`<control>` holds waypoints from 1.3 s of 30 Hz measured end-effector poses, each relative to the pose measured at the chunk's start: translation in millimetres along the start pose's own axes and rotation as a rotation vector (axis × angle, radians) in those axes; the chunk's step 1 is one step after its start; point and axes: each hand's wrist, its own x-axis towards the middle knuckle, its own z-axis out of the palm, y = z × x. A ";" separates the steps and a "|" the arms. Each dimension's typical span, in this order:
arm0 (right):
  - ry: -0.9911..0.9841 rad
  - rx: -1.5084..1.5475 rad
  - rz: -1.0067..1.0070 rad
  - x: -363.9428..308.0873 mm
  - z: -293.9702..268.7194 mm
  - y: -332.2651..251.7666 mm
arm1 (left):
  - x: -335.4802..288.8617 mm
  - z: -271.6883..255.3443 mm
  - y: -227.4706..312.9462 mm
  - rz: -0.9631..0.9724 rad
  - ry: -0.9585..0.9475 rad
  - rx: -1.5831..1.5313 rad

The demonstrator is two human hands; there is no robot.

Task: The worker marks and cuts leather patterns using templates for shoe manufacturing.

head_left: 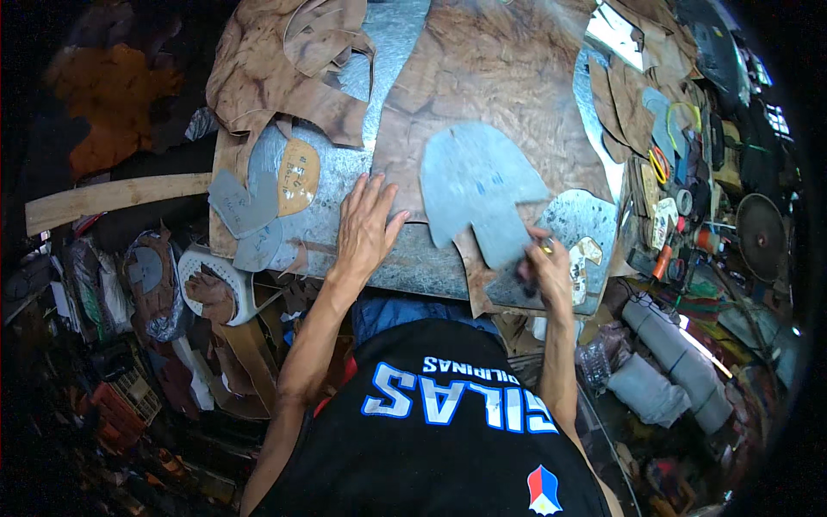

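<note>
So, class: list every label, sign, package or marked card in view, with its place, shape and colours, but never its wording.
Tan pattern card: left on the metal-topped bench, oval, handwritten marks.
Cream pattern card: by the right hand, small, curved, dark marks.
Grey template: on brown leather, spade-shaped, faint blue scribble.
No screens or packages can be made out.

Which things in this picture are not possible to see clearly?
- Head view: the tool in the right hand is mostly hidden by the fingers; its kind is unclear.
- The leather under the grey pattern is covered there.
- The left hand hides what it presses.
- Shelf items at right are too small and bent by the lens.
</note>
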 end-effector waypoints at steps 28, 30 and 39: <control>0.024 -0.058 -0.250 57.7 69.2 -37.2 | 67.2 24.6 -28.4 -0.725 -0.068 -1.155; 0.030 -0.045 -0.243 62.3 71.9 -38.5 | 71.3 15.0 -27.9 -0.497 -0.003 -0.524; 0.233 -0.388 -0.447 72.3 70.4 -28.4 | 71.3 14.8 -32.0 0.114 0.215 0.079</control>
